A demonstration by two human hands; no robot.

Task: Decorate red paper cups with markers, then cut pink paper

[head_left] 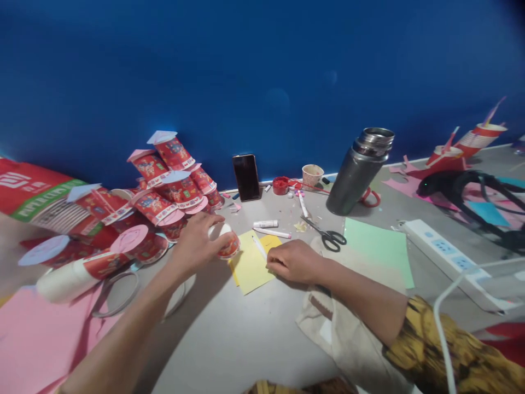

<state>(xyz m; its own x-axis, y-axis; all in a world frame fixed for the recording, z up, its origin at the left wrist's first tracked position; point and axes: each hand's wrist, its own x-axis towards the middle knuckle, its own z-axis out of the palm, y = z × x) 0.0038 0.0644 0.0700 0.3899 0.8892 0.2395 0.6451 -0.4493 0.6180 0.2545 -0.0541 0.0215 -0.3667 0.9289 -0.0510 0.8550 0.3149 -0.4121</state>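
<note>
My left hand (205,241) is curled round a red patterned paper cup (230,246), which sits at the left edge of a yellow paper sheet (251,276). The fingers cover part of the cup's pale end. My right hand (293,261) rests closed at the sheet's right edge. From its fingers a slim white marker (258,245) slants up and left over the yellow paper. Beyond the sheet lie another white marker (272,233) and a short white marker piece (266,224). Black-handled scissors (333,239) lie behind my right hand.
Stacked red paper cups (180,189) with paper discs stand at the left, near a sleeve of cups (61,202) and pink paper (36,334). A phone (246,178) leans on the blue wall. A dark flask (356,175), green paper (375,249) and power strip (447,260) are right.
</note>
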